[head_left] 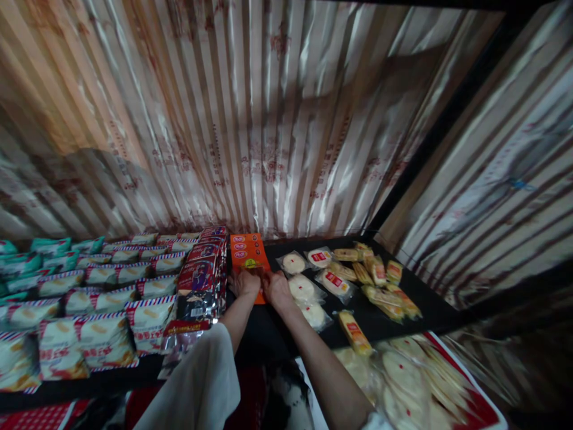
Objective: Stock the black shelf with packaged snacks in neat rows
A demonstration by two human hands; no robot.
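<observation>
Both my hands reach forward over the black tabletop [290, 341] to a flat orange printed packet [249, 243] with round logos. My left hand [246, 283] grips its left side near the lower half. On the right side, my right hand [276, 289] has its fingers curled in at the edge. The fingertips of both hands are partly hidden. Directly left of the orange packet lies an overlapping row of dark red packets [199, 270]. To the right are round white wrapped pastries [301, 289] with red dots, the closest ones beside my right wrist.
Rows of white snack bags [102, 337] fill the left, with green bags [52, 246] at the far left. Yellow wrapped snacks [376, 270] lie at the right. A red-and-white box [484, 394] holds more round pastries. Striped sheeting [268, 119] hangs behind, beside a dark post [441, 119].
</observation>
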